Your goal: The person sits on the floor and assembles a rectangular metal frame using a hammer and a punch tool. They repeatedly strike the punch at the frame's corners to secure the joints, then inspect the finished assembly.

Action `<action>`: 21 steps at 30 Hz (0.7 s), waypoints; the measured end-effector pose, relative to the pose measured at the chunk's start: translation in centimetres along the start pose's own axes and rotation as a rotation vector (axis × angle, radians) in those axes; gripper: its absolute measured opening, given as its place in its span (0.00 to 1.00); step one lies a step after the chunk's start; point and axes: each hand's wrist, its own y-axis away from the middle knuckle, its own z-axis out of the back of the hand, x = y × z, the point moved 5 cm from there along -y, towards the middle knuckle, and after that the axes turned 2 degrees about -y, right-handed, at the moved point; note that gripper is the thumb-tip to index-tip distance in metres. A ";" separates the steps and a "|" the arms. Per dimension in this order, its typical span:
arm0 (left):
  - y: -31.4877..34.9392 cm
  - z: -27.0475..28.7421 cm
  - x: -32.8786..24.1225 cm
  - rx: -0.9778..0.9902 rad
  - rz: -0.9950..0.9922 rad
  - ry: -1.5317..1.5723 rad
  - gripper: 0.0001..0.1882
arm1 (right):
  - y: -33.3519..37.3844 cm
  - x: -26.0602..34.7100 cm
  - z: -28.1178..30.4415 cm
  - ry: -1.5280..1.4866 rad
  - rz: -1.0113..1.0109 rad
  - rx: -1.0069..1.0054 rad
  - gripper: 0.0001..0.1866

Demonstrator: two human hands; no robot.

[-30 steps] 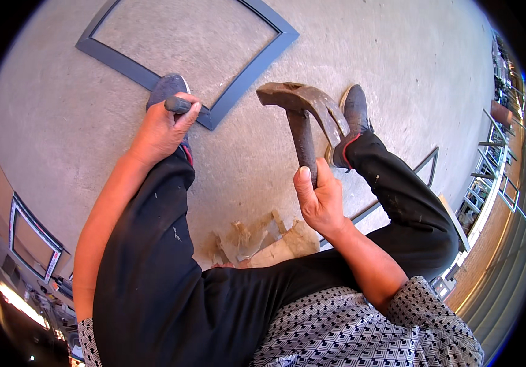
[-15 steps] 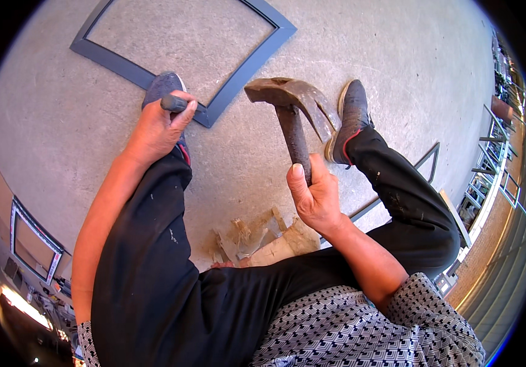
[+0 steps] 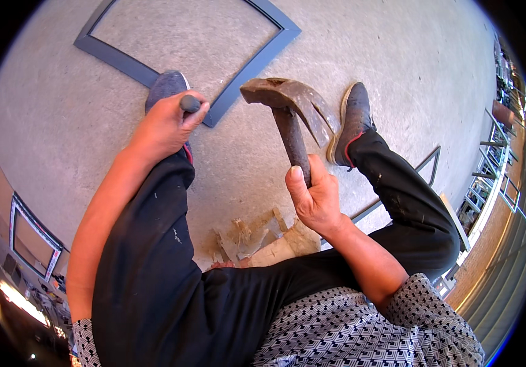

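Observation:
A worn claw hammer (image 3: 289, 125) is held up by its handle in my right hand (image 3: 320, 199), thumb pressed along the shaft. Its rusty head is raised above the floor, claw toward my right shoe. Over the near corner of a dark grey metal frame (image 3: 238, 76), my left hand (image 3: 168, 125) is closed round a short dark rod-like tool (image 3: 190, 104). Only the tool's rounded top end shows; my fingers hide its lower part. The frame lies flat on the concrete, and my left shoe (image 3: 164, 85) is at its near side.
Between my legs is a torn tan padded seat or bundle (image 3: 281, 244). A thin dark frame (image 3: 431, 165) lies beyond my right leg. Metal racks (image 3: 489, 165) with bars stand at the far right. Another frame (image 3: 33, 238) leans at the left.
My left hand has shifted slightly right, and the rod-like tool has swung from leaning left to nearly end-on. The hammer has hardly moved.

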 end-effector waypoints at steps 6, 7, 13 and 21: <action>-0.4 -0.9 -0.8 0.035 -0.212 -0.134 0.10 | 0.3 3.9 1.1 0.004 0.318 -0.085 0.17; -0.7 -0.8 -0.7 0.082 -0.182 -0.142 0.09 | 0.5 4.5 1.4 -0.142 0.354 -0.065 0.18; -0.7 -1.2 -0.7 0.043 -0.320 -0.171 0.08 | 0.1 1.8 -1.1 0.284 0.095 0.120 0.18; -0.4 0.1 0.9 -0.033 0.026 -0.055 0.11 | 0.4 1.2 0.7 0.104 -0.032 0.039 0.18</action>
